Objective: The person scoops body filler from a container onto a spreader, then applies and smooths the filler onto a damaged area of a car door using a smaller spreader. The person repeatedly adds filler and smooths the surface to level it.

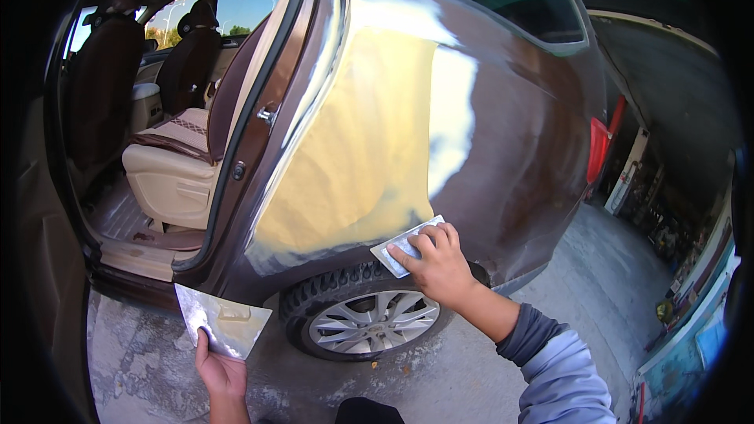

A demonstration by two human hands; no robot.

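My left hand (221, 373) grips a flat metal sheet (220, 318) carrying a small patch of pale putty, low at the left in front of the sill. My right hand (432, 259) is closed on a rectangular metal spreader (397, 255), which lies against the lower edge of a brown car's rear side panel (518, 188), just above the wheel arch. The panel has a broad yellow filler patch (338, 149) bordered by white and grey sanded areas (452, 118).
An open rear door (43, 228) and cabin with a beige seat (165, 180) are at left. The wheel (373, 322) is below the patch. A red tail light (597, 149) marks the car's rear. A garage with cluttered items (667, 228) lines the right, over concrete floor (597, 283).
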